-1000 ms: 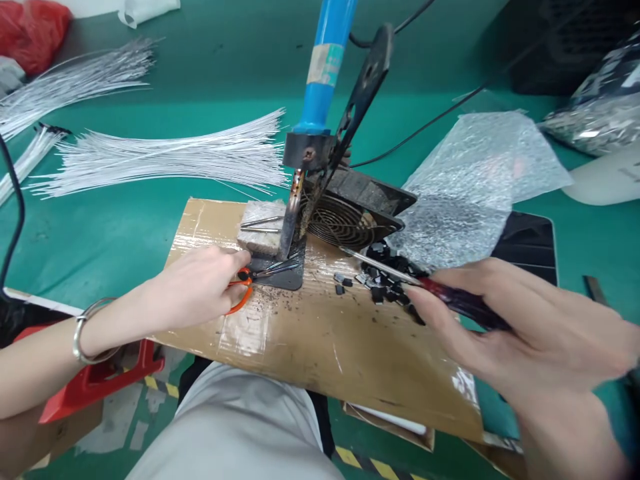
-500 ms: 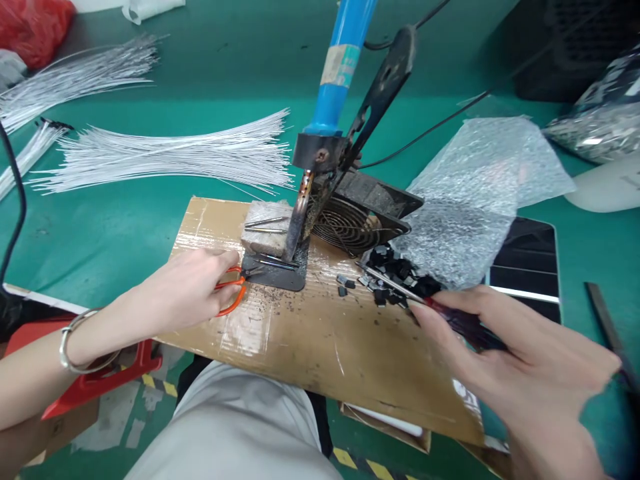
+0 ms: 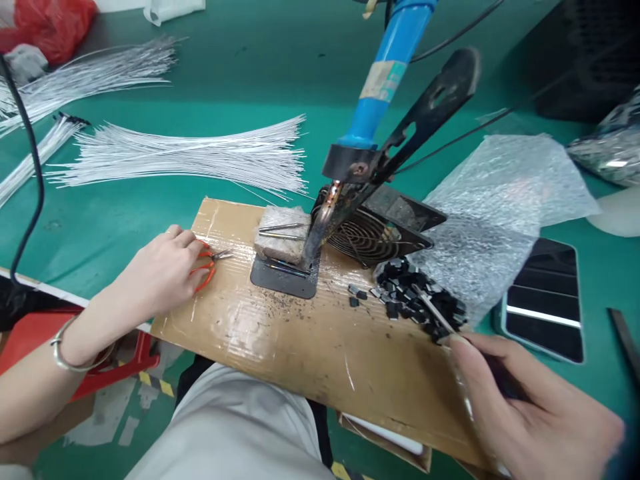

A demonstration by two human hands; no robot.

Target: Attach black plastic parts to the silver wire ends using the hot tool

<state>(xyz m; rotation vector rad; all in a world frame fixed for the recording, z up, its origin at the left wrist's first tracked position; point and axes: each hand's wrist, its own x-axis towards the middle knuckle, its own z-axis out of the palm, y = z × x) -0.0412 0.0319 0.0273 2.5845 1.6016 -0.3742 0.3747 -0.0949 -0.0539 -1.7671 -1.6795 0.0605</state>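
My left hand is closed on a small pair of scissors with orange handles, above the left end of a brown cardboard sheet. The scissor blades, slightly parted, point right. In my right hand is a screwdriver; its thin metal shaft points up-left over a heap of small black pieces. My fingers hide its handle. Between the hands a soldering iron with a blue handle sits slanted in a black metal stand, beside a pale block with thin metal tips on it.
Behind the iron, a small black fan leans on the cardboard. Bubble wrap and a phone lie to the right. Bundled white wires cover the left back, and a dark cable hangs at far left.
My left hand has drawn the scissors left, away from the stand's base. My right hand has pulled the screwdriver right and nearer to me. The view has shifted a little.
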